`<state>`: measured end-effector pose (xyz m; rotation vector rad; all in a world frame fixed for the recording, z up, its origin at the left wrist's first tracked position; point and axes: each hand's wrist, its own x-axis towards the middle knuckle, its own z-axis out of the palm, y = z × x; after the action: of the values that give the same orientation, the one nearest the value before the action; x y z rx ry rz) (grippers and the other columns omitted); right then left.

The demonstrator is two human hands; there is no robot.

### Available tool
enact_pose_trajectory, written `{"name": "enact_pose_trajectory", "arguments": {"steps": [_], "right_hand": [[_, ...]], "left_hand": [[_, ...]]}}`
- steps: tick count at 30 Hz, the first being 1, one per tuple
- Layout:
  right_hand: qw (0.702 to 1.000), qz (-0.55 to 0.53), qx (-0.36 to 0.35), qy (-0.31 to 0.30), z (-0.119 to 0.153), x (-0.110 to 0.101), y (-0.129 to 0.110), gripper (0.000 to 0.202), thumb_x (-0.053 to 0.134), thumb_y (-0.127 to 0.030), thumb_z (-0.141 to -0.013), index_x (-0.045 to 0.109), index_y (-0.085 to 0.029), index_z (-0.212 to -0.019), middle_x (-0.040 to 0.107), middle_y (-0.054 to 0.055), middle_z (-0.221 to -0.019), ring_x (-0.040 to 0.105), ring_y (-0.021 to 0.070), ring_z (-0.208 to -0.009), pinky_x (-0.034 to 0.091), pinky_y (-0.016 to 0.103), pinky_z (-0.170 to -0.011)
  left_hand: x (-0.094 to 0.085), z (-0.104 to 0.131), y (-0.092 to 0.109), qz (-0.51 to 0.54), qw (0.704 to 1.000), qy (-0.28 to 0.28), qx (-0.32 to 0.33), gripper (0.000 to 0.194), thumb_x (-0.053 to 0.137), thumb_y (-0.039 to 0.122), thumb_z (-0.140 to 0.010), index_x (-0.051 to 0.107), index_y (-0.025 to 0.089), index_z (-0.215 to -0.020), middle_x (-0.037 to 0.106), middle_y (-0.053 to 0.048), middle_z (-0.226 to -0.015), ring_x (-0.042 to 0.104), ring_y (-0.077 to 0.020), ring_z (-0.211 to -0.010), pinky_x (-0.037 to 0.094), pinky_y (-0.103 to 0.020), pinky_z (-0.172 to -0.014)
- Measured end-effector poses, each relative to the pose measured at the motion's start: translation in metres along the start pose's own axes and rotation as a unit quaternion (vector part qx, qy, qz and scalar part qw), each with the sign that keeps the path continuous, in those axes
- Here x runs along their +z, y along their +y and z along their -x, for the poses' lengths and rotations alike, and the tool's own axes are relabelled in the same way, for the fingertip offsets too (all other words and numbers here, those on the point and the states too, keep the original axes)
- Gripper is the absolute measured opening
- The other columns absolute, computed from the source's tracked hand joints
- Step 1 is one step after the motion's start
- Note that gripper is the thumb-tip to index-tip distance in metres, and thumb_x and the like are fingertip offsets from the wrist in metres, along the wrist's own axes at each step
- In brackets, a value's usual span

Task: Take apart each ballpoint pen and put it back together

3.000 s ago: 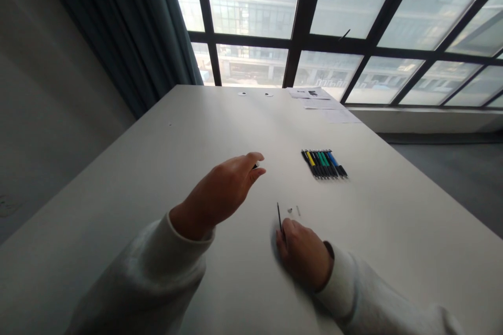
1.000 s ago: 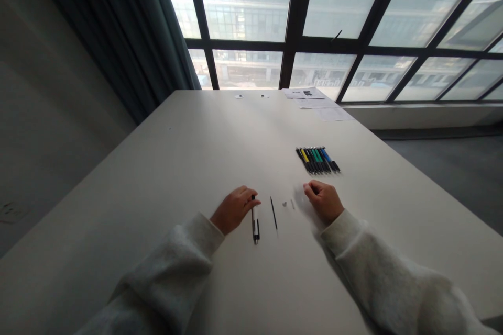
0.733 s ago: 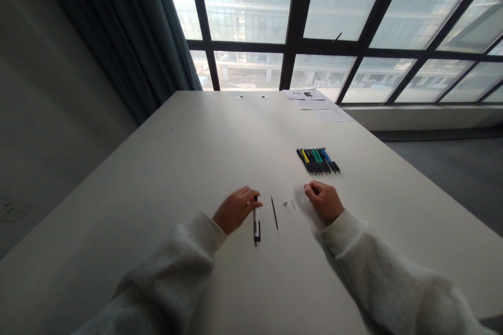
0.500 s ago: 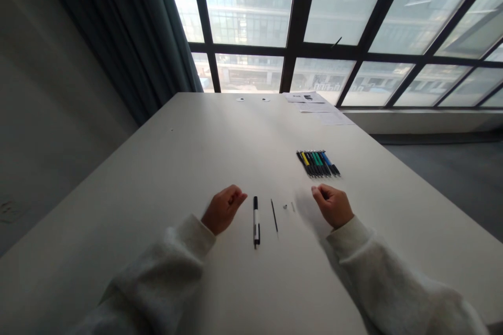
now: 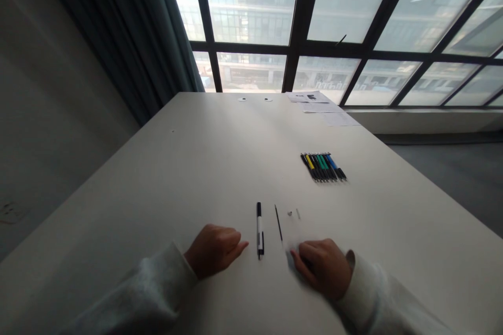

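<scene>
On the white table (image 5: pixel 220 167) lies a pen (image 5: pixel 260 229) with a white barrel and black ends, its metal tip toward me. My left hand (image 5: pixel 217 250) rests just left of it, fingers curled and thumb stuck out, holding nothing. To the right of the pen lies a thin dark ink refill (image 5: pixel 279 222). A tiny metallic piece (image 5: pixel 290 213) and a small thin spring (image 5: pixel 298 214) lie side by side beyond it. My right hand (image 5: pixel 323 268) is closed and nothing shows in it; its thumb is near the refill's lower end.
A row of several pens (image 5: pixel 322 167) with black, yellow, green and blue parts lies farther back on the right. Sheets of paper (image 5: pixel 320 107) sit at the far right edge. Windows stand behind the table, a dark curtain (image 5: pixel 129 26) at left.
Both hands have drawn back toward me, and the right hand has also moved left, closer to the refill. The pen and the small parts stay on the table.
</scene>
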<state>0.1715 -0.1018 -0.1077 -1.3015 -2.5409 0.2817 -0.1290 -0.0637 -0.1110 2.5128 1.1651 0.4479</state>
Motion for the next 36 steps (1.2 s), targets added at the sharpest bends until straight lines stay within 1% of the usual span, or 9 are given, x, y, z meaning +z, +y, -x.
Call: {"name": "enact_pose_trajectory", "arguments": {"steps": [6,11,14,17,20,23,30,33,36], "right_hand": [[0.999,0.034,0.004,0.013,0.001,0.003,-0.003,0.039,0.043,-0.026,-0.098,0.055,-0.018,-0.062,0.060,0.000,-0.054,0.049,0.0094,-0.043,0.024,0.030,-0.051],[0.994,0.051,0.058,0.074,-0.007,0.008,-0.013,0.027,0.050,-0.034,-0.097,0.059,-0.016,-0.080,0.066,0.003,-0.069,0.060,0.0146,-0.054,0.031,0.028,-0.053],[0.993,0.053,0.102,0.035,-0.019,0.006,-0.024,0.024,0.053,-0.037,-0.096,0.059,-0.016,-0.086,0.066,0.006,-0.079,0.065,0.0193,-0.064,0.036,0.028,-0.056],[0.987,0.040,0.152,-0.012,-0.029,-0.001,-0.035,0.017,0.051,-0.027,-0.096,0.060,-0.017,-0.087,0.067,0.007,-0.085,0.067,0.0212,-0.073,0.042,0.029,-0.061],[0.979,0.022,0.194,-0.052,-0.034,-0.008,-0.042,0.016,0.046,-0.016,-0.096,0.061,-0.016,-0.091,0.068,0.009,-0.089,0.068,0.0227,-0.081,0.046,0.030,-0.069],[0.975,0.012,0.204,-0.093,-0.035,-0.012,-0.045,0.020,0.043,-0.012,-0.096,0.063,-0.014,-0.093,0.069,0.012,-0.092,0.069,0.0246,-0.085,0.048,0.031,-0.073],[0.970,-0.010,0.190,-0.151,-0.045,-0.013,-0.039,0.016,0.048,-0.007,-0.090,0.064,-0.008,-0.094,0.072,0.018,-0.089,0.071,0.0265,-0.080,0.048,0.031,-0.066],[0.972,-0.041,0.157,-0.169,-0.055,-0.032,-0.036,0.007,0.062,-0.010,-0.078,0.064,-0.011,-0.084,0.073,0.014,-0.083,0.071,0.0235,-0.075,0.048,0.027,-0.062],[0.975,-0.114,0.122,-0.146,-0.068,-0.070,-0.037,0.004,0.061,-0.015,-0.080,0.059,-0.017,-0.078,0.068,0.003,-0.070,0.067,0.0149,-0.064,0.047,0.022,-0.056]], "left_hand": [[-0.001,-0.001,0.004,-0.033,0.999,0.009,-0.042,0.045,0.050,0.039,-0.093,0.039,0.018,-0.055,0.038,0.004,-0.051,0.027,-0.0104,-0.047,0.014,-0.028,-0.052],[0.004,-0.017,0.021,-0.059,0.982,0.077,-0.160,0.050,0.041,0.051,-0.097,0.045,0.020,-0.059,0.044,0.002,-0.051,0.034,-0.0124,-0.046,0.018,-0.027,-0.051],[0.009,-0.035,0.044,-0.029,0.973,0.079,-0.214,0.042,0.047,0.056,-0.093,0.055,0.021,-0.071,0.057,0.001,-0.061,0.048,-0.0151,-0.054,0.026,-0.027,-0.055],[0.012,-0.046,0.063,0.031,0.964,0.078,-0.251,0.026,0.062,0.046,-0.086,0.059,0.020,-0.081,0.061,-0.001,-0.071,0.055,-0.0176,-0.064,0.033,-0.027,-0.061],[0.014,-0.045,0.067,0.057,0.963,0.087,-0.247,0.011,0.062,0.030,-0.083,0.060,0.019,-0.081,0.060,-0.001,-0.073,0.055,-0.0180,-0.066,0.035,-0.028,-0.063],[0.012,-0.036,0.059,0.097,0.961,0.104,-0.239,0.006,0.056,0.022,-0.082,0.058,0.019,-0.076,0.058,-0.002,-0.070,0.054,-0.0183,-0.066,0.038,-0.030,-0.065],[-0.005,-0.019,0.033,0.229,0.933,0.192,-0.201,0.029,0.043,0.046,-0.092,0.054,0.019,-0.091,0.061,-0.004,-0.080,0.060,-0.0186,-0.074,0.049,-0.032,-0.071],[-0.024,-0.021,0.031,0.293,0.908,0.234,-0.185,0.031,0.038,0.047,-0.096,0.048,0.019,-0.102,0.064,-0.005,-0.087,0.064,-0.0187,-0.084,0.052,-0.033,-0.078],[-0.048,-0.029,0.039,0.422,0.857,0.262,-0.136,0.026,0.050,0.044,-0.095,0.046,0.020,-0.103,0.065,-0.005,-0.095,0.066,-0.0170,-0.084,0.052,-0.034,-0.080]]}}
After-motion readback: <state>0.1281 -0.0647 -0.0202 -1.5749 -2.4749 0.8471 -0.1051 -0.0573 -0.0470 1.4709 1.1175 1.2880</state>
